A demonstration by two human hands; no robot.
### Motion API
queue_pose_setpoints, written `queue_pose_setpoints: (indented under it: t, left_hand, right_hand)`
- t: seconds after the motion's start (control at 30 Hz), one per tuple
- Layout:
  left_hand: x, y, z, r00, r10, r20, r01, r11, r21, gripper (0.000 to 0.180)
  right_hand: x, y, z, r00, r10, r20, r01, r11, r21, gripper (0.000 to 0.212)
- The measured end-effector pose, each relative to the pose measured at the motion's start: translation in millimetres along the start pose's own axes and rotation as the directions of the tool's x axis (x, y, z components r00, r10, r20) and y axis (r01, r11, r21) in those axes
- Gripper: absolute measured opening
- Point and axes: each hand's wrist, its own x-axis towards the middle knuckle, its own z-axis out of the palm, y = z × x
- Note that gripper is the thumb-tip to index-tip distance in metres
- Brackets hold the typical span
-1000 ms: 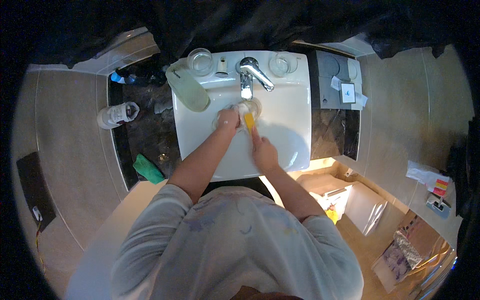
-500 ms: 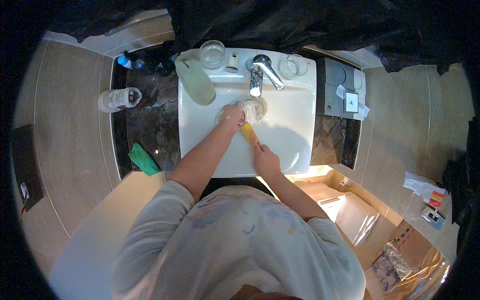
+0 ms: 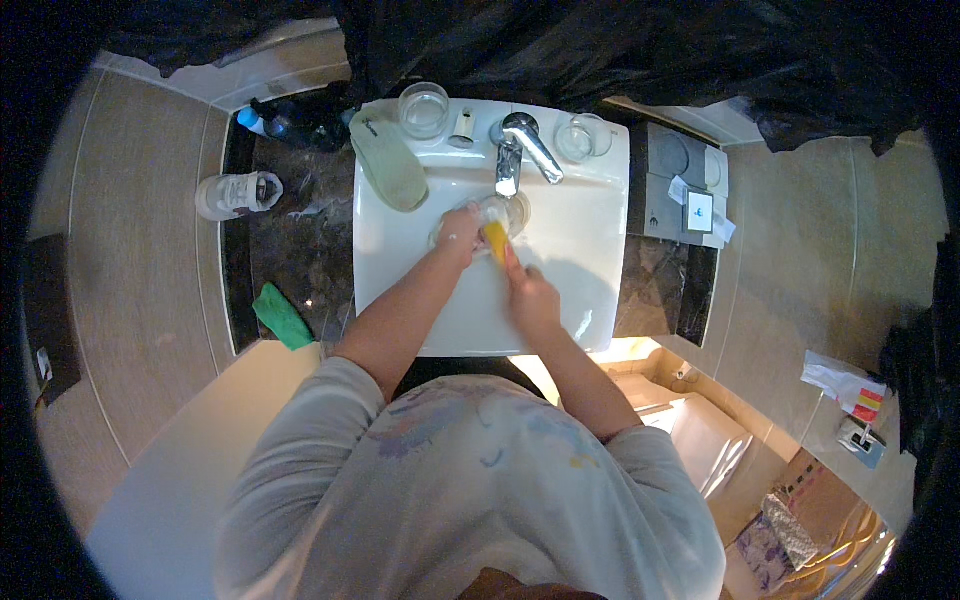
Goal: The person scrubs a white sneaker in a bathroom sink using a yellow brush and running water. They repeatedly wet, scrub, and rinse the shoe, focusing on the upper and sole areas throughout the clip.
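My left hand (image 3: pixel 461 232) is in the white sink (image 3: pixel 575 290), below the tap. Its fingers are closed on a whitish, wet, see-through-looking thing (image 3: pixel 491 212), partly hidden and too blurred to name. My right hand (image 3: pixel 535 300) comes from the right and is wrapped round a yellow stick-shaped tool (image 3: pixel 496 240). The tool's far end reaches to the whitish thing beside my left fingers; its tip is not clear. The chrome tap (image 3: pixel 509 172) stands just beyond both hands. A pale green sole-shaped pad (image 3: pixel 390 165) lies over the sink's left rim.
On the sink's back ledge are a glass jar (image 3: pixel 424 110), a small pale holder (image 3: pixel 463 128) and glass dishes (image 3: pixel 577 138). A clear container (image 3: pixel 235 196), a blue-capped bottle (image 3: pixel 252 122) and a green cloth (image 3: pixel 283 317) lie left. Grey boxes (image 3: pixel 665 190) sit right.
My right hand and the yellow tool have shifted; the tool now stands more upright, its end further toward the tap. My left hand stays nearly in place. The view has moved slightly.
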Motion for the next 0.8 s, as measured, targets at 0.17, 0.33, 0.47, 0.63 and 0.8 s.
queue_pose_setpoints:
  t: [0.17, 0.33, 0.47, 0.63, 0.8]
  left_hand:
    - [-15.5, 6.6, 8.9, 0.998, 0.056, 0.025, -0.054, 0.996, -0.078, 0.026]
    - [26.8, -31.3, -6.3, 0.938, 0.339, 0.078, -0.33, 0.796, 0.507, 0.026]
    - [9.2, -16.9, -3.2, 0.962, 0.244, 0.119, -0.269, 0.792, 0.548, 0.03]
    - [-49.4, 32.1, 9.5, 0.999, 0.007, 0.035, -0.013, 0.983, 0.185, 0.042]
    - [-32.7, 20.0, 0.4, 0.912, 0.349, 0.215, -0.316, 0.262, 0.912, 0.036]
  right_hand:
    - [53.6, 3.9, -0.4, 0.995, 0.071, -0.067, -0.072, 0.997, -0.01, 0.067]
    - [-10.7, 17.7, 5.0, 0.997, 0.037, 0.071, -0.041, 0.997, 0.061, 0.07]
    - [20.1, 19.6, -5.7, 0.999, -0.013, -0.035, 0.02, 0.978, 0.208, 0.054]
    - [56.8, 9.3, -14.4, 0.993, 0.013, -0.114, 0.02, 0.959, 0.282, 0.045]
    - [-18.0, 19.4, 14.0, 0.998, 0.052, -0.024, -0.04, 0.935, 0.353, 0.047]
